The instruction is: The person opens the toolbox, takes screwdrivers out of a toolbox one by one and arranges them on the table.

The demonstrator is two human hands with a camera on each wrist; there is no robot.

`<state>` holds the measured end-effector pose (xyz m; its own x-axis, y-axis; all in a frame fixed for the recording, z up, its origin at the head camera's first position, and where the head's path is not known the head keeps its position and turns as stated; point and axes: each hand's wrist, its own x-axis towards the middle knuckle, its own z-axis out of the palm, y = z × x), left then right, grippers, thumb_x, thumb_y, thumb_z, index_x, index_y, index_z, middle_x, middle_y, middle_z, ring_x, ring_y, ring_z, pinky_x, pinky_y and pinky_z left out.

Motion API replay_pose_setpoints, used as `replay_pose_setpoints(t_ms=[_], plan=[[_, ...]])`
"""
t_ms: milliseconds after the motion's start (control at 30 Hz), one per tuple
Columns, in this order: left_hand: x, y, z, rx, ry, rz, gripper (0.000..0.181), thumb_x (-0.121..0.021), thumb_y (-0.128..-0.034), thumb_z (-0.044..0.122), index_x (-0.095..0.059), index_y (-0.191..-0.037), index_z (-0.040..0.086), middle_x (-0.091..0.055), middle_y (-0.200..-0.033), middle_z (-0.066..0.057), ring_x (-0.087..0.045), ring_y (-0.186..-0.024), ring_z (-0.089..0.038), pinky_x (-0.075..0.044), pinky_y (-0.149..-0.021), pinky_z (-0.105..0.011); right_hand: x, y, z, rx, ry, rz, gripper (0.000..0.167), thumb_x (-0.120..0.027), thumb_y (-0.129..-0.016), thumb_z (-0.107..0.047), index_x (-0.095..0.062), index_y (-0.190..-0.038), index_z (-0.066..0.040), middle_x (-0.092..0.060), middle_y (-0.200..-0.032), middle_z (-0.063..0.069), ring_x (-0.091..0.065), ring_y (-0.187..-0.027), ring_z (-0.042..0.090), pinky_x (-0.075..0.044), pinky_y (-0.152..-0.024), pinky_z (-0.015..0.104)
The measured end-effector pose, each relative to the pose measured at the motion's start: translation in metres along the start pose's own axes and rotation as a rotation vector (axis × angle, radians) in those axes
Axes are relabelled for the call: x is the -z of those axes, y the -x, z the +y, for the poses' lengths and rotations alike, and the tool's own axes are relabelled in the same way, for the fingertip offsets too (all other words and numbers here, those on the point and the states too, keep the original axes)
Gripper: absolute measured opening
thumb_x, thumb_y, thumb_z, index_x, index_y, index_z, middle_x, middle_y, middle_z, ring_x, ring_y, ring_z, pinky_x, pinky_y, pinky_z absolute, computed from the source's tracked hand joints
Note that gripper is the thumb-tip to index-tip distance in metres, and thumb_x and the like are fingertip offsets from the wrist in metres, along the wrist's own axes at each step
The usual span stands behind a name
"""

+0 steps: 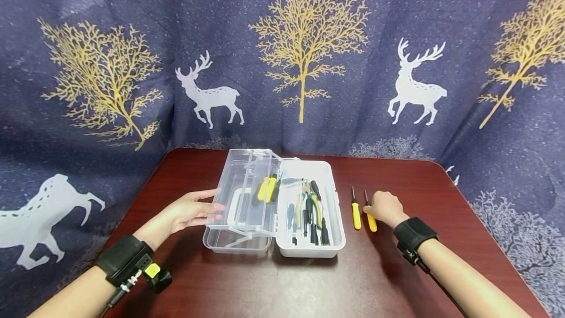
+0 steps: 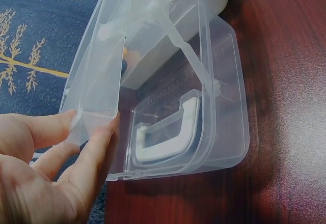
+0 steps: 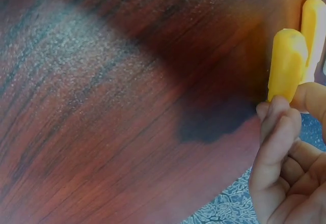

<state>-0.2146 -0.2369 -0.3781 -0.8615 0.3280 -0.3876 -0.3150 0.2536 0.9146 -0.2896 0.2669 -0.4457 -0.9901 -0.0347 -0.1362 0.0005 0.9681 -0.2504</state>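
A toolbox with a white base (image 1: 309, 253) and a see-through lid (image 2: 232, 112) lies opened out on the table. My left hand (image 1: 187, 212) pinches the near-left edge of its clear upper tray (image 2: 102, 81), thumb on one side and fingers on the other. Through the tray, yellow-handled tools (image 1: 267, 189) show. To the right of the box, my right hand (image 1: 387, 207) pinches a yellow-handled screwdriver (image 3: 287, 63) between thumb and fingers; the palm faces away in the head view. A second yellow-handled screwdriver (image 1: 356, 215) lies just left of it.
Inside the white base lie pliers (image 1: 315, 202) and several dark-handled screwdrivers (image 1: 324, 234). A white carrying handle (image 2: 173, 142) sits on the clear lid. Behind the dark red table (image 1: 300, 288) hangs a blue curtain (image 1: 282, 134) printed with deer and trees.
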Motion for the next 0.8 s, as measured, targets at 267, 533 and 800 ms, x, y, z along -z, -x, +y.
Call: replay_pose_setpoints(t_ms=[267,533,800], plan=[[-0.0011,0.0006,0.0021,0.006,0.000,0.004,0.072,-0.057,-0.0945,0.011,-0.015,-0.153,0.000,-0.058,-0.133,-0.023,-0.070,-0.097,-0.011,-0.055,-0.084,-0.022,0.0001,-0.0007,0.0002,-0.001,0.006,0.010,0.048,-0.069,-0.083,-0.031,-0.040,-0.048,-0.016,-0.029,-0.049,-0.005,-0.043,-0.047,0.018,-0.033,-0.046,0.027],[-0.0008,0.0001,0.0026,0.008,0.000,0.007,0.073,-0.059,-0.0938,0.011,-0.016,-0.153,0.001,-0.059,-0.132,-0.022,-0.070,-0.096,-0.011,-0.055,-0.085,-0.022,0.0055,0.0008,-0.0019,-0.015,0.024,-0.040,0.045,-0.067,-0.086,-0.035,-0.049,-0.051,-0.013,-0.048,-0.048,0.001,-0.052,-0.047,0.019,-0.039,-0.044,0.028],[-0.0020,0.0007,0.0020,0.017,0.012,0.008,0.073,-0.058,-0.0943,0.012,-0.015,-0.153,0.002,-0.056,-0.135,-0.024,-0.070,-0.096,-0.010,-0.055,-0.083,-0.021,0.0049,0.0028,-0.0022,-0.020,-0.002,-0.085,0.044,-0.064,-0.088,-0.034,-0.055,-0.052,-0.011,-0.049,-0.047,0.001,-0.053,-0.045,0.018,-0.038,-0.043,0.026]])
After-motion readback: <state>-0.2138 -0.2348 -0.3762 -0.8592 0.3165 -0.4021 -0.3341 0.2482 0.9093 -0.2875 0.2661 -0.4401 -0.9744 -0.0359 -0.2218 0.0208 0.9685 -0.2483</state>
